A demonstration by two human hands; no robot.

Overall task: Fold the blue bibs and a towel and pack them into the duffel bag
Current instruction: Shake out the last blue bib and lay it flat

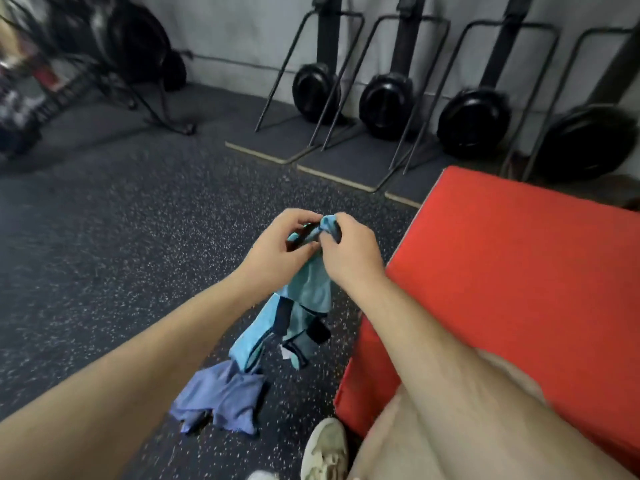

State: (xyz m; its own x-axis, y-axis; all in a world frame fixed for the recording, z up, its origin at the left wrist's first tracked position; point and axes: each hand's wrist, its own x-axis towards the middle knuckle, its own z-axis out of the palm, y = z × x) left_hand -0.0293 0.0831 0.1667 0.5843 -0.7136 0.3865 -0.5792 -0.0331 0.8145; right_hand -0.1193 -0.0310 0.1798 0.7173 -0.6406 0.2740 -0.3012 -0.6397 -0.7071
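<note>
A light blue bib (304, 292) with dark trim hangs in the air in front of me, bunched at its top. My left hand (287, 247) and my right hand (349, 251) both pinch that bunched top edge, close together. The bib's lower part dangles down to the floor. Below it a purple-blue towel (221, 400) lies crumpled on the speckled floor. No duffel bag is in view.
A red padded box (519, 271) stands at my right, against my leg. My shoe (325, 452) rests on the dark speckled rubber floor (121, 254). Several black wheeled machines with metal frames (384, 98) lean on the far wall. More gym gear (52, 71) sits far left.
</note>
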